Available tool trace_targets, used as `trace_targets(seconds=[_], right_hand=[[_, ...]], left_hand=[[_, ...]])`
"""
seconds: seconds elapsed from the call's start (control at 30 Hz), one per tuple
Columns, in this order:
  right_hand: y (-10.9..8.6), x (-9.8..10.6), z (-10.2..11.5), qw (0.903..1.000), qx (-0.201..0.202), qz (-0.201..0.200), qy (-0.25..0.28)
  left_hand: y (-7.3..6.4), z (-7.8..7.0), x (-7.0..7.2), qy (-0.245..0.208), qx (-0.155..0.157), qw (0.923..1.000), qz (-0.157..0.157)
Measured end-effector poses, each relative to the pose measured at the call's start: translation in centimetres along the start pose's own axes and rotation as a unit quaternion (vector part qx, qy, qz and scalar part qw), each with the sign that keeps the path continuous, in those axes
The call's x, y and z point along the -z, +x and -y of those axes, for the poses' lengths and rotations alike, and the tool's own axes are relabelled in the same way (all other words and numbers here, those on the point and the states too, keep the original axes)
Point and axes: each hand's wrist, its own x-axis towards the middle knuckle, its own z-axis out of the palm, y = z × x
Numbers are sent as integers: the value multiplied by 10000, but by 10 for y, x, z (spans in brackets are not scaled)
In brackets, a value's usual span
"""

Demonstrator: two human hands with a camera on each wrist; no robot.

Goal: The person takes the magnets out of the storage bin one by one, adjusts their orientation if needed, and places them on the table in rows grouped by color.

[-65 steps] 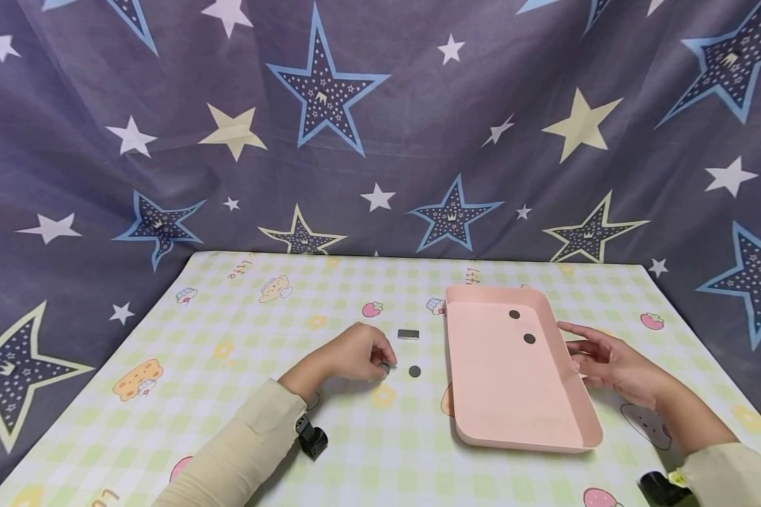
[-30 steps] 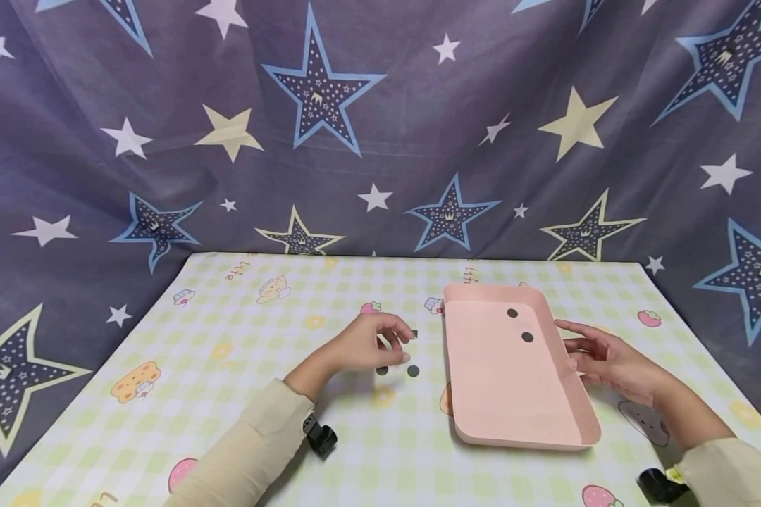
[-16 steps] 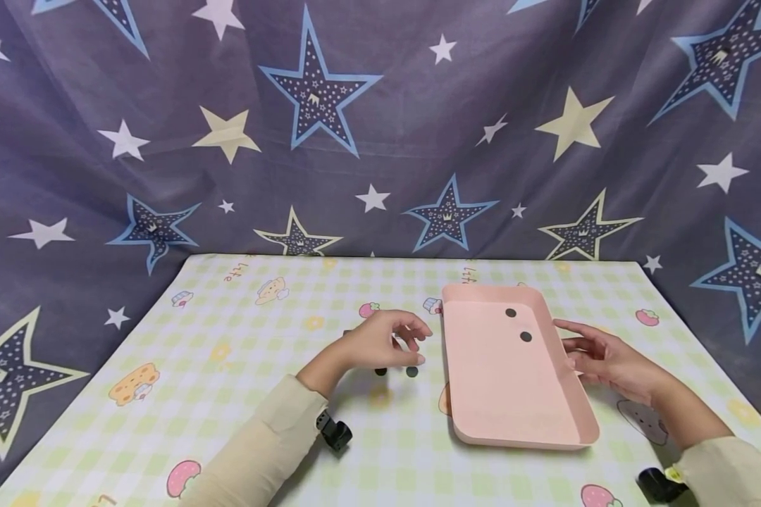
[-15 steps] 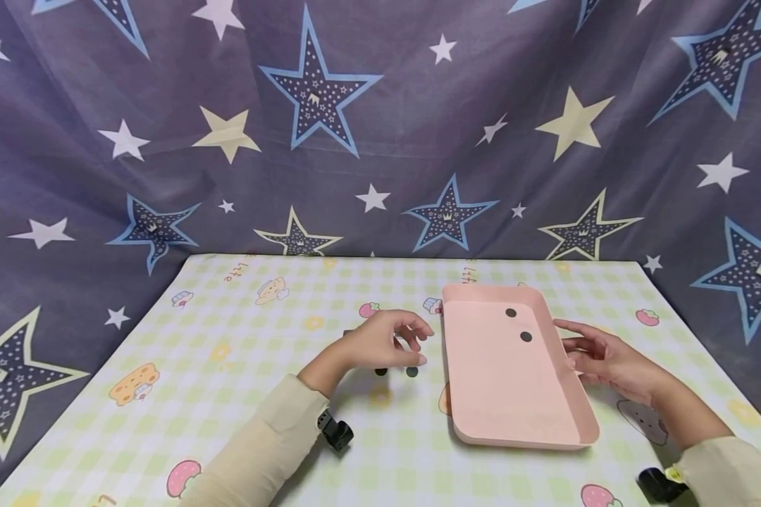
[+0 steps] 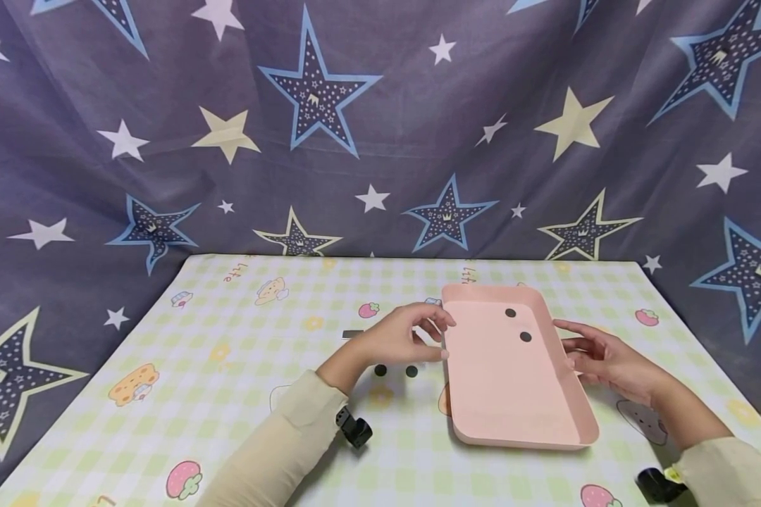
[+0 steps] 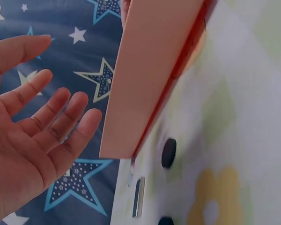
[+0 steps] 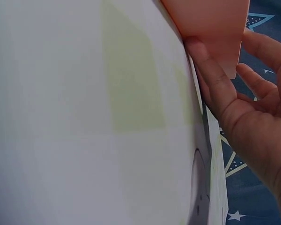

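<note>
My left hand [image 5: 406,336] is at the left rim of a shallow pink tray [image 5: 514,394], fingers loosely bent and spread, with nothing between them. The left wrist view shows the same bare palm and fingers beside the tray's outer wall [image 6: 145,70]. On the far side, my right hand [image 5: 618,360] touches the right wall with relaxed fingers; its thumb [image 7: 210,70] lies low against that wall in the right wrist view. Inside the tray are two small black discs, an upper disc [image 5: 510,313] and a lower disc [image 5: 526,336].
Two more black discs, a left disc [image 5: 380,370] and a right disc [image 5: 411,371], lie on the checked tablecloth [image 5: 228,422] below my left hand. A thin dark rectangular piece [image 5: 352,334] lies just left of that hand. A starry curtain [image 5: 380,141] hangs behind the table.
My left hand has let go of the left disc, risen and moved right to the tray's rim. It now hides the spot where a dark rectangular piece showed earlier. My right hand stays put.
</note>
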Motion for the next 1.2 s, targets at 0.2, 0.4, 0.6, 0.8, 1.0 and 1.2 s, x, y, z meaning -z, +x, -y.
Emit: trace_targets(seconds=[0.2,0.4,0.6,0.8,1.0,1.2], right_hand=[[0,-1,1,10000,36,0,-51],[0,-1,2,10000,42,32,-45],[0,-2,1,10000,64,2,-53],[0,-2,1,9999,49,-43,-97],[0,-2,1,9999,25,-60,-109],[-1,-1,0,9999,16,-78,-88]], left_hand=[[9,-7,-5,22,14,10000,-76],[18,-15,-8,102,-49,9999,-64],[28,-22,-9,103,-116,9999,-41],[37,-27,-10,54,-173,9998,27],[44,-30,-10,-149,-171,9997,33],[49,-36,-11,-224,-186,9996,54]])
